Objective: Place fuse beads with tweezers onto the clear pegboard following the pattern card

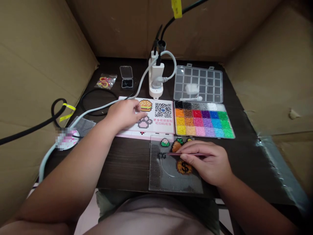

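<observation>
Disc [73, 139] partly pixelated; lower sheet [151, 134] mostly under upper sheet [160, 128]; tip of pink tool [193, 154] unclear

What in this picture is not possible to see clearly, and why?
All in head view:
Thin pink tool: tip too small to tell if it holds anything.
White printed sheet: partly under left hand.
Clear plastic pegboard: partly behind right hand.
Pink-spotted white round object: left side pixelated.

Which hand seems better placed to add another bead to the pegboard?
Probably the right hand: it holds a thin tool over the pegboard, tip near dark beads. The left hand is at the printed sheet.
</observation>
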